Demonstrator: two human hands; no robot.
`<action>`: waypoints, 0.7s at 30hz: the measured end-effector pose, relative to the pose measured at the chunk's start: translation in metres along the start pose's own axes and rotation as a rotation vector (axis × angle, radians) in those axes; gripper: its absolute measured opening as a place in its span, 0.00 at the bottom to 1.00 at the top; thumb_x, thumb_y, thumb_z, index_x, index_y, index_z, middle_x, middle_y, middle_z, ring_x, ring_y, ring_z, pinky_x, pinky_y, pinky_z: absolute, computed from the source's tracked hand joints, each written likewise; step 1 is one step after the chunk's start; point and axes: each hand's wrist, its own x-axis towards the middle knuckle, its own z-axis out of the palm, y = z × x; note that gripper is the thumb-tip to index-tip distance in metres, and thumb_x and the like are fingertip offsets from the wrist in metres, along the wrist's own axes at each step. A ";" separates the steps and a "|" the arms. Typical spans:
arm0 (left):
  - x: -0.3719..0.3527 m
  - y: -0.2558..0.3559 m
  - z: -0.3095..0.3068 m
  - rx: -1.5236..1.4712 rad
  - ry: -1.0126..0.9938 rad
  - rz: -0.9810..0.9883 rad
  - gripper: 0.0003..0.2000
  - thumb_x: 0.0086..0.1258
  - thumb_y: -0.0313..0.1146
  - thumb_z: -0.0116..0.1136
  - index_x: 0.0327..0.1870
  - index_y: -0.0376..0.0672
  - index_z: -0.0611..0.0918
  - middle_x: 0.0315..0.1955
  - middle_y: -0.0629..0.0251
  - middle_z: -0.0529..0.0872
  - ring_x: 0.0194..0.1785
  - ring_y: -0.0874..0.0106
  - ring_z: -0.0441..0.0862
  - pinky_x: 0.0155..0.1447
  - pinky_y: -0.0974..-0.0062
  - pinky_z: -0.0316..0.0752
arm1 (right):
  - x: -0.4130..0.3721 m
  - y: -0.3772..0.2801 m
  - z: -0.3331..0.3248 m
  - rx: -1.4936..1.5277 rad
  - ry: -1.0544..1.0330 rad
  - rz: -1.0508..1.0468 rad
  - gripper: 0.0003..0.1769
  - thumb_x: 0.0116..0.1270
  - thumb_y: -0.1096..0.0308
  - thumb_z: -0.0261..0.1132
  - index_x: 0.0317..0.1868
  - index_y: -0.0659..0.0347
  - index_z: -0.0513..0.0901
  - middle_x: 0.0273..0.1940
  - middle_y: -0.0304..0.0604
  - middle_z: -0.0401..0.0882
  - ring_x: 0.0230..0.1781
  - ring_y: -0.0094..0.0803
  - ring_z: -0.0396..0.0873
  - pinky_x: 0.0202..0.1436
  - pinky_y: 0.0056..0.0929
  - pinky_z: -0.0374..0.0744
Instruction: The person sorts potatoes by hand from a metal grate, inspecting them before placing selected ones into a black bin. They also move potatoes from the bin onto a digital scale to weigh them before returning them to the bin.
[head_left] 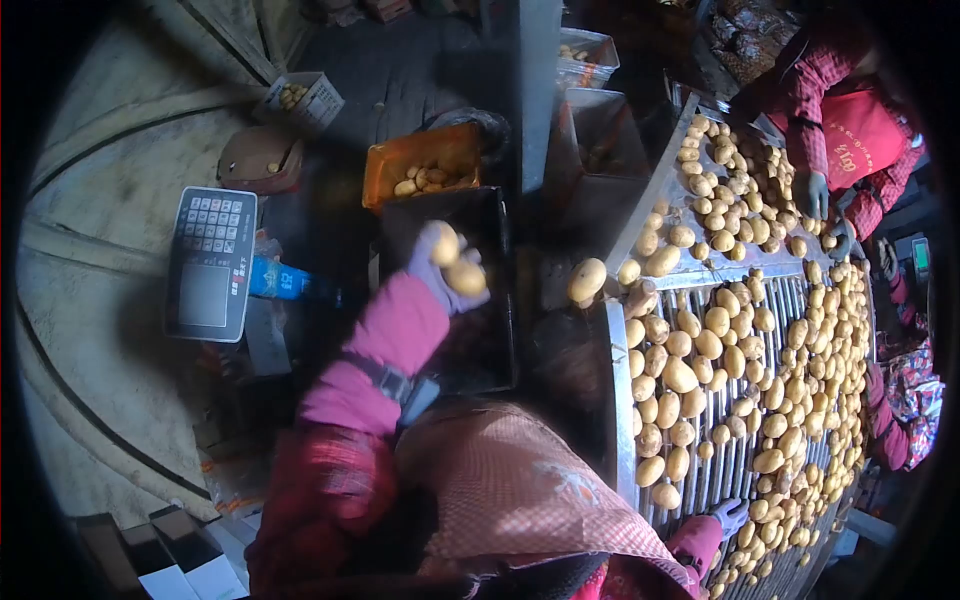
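Head view.

Left hand [440,275]: gloved in pale purple. Closed round two potatoes [465,278], lying side by side; apparently cupped together for carrying both in one palm. Seen over a black crate [507,330], at a height impossible to judge.

Orange crate [378,170]: just beyond the black crate, with potatoes inside; presumably walled against rolling.

Table [708,490]: barred with metal, crowded with loose potatoes [679,375]. Likely barred closely enough to bear these on top; bounded by a metal rim [622,420], probably against spilling.

Right hand [731,515]: gloved, low over the bars, just beside loose potatoes. Cannot tell whether gripping anything.

Co-worker's hands [818,195]: gloved, at the far part of the table, among potatoes.

Keypad unit [210,262]: well apart from the table, turned face-up, perhaps for easy reading.
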 end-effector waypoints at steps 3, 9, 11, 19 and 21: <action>0.012 0.049 0.040 0.036 0.034 0.329 0.31 0.60 0.64 0.54 0.55 0.49 0.72 0.55 0.55 0.73 0.53 0.53 0.74 0.50 0.34 0.70 | -0.002 -0.005 -0.003 -0.019 -0.011 0.043 0.26 0.70 0.46 0.53 0.60 0.52 0.78 0.57 0.51 0.77 0.61 0.47 0.71 0.65 0.42 0.69; 0.003 0.091 0.087 -0.007 0.138 0.431 0.36 0.67 0.58 0.49 0.70 0.47 0.56 0.67 0.47 0.61 0.66 0.50 0.67 0.64 0.46 0.69 | -0.008 -0.017 -0.014 0.008 0.067 -0.003 0.24 0.70 0.50 0.54 0.59 0.54 0.78 0.56 0.54 0.77 0.56 0.48 0.75 0.60 0.43 0.72; -0.008 0.079 0.105 0.276 -0.022 0.341 0.33 0.70 0.59 0.41 0.71 0.49 0.59 0.62 0.50 0.72 0.62 0.48 0.73 0.61 0.47 0.72 | -0.006 -0.014 -0.004 -0.144 -0.013 0.044 0.23 0.69 0.51 0.55 0.56 0.57 0.79 0.55 0.55 0.78 0.57 0.49 0.75 0.62 0.43 0.72; -0.038 -0.108 0.147 0.802 -1.150 -0.147 0.33 0.66 0.35 0.57 0.71 0.39 0.60 0.62 0.46 0.70 0.60 0.54 0.75 0.59 0.60 0.77 | -0.019 -0.035 -0.020 0.028 0.108 0.052 0.23 0.68 0.51 0.56 0.58 0.53 0.79 0.58 0.56 0.75 0.59 0.50 0.72 0.64 0.44 0.69; -0.047 -0.184 0.139 1.105 -0.975 -0.027 0.30 0.64 0.35 0.62 0.66 0.35 0.67 0.59 0.54 0.74 0.60 0.62 0.76 0.62 0.69 0.73 | -0.019 -0.038 -0.024 0.042 0.100 0.053 0.23 0.68 0.53 0.56 0.58 0.53 0.79 0.57 0.57 0.75 0.59 0.52 0.72 0.63 0.46 0.70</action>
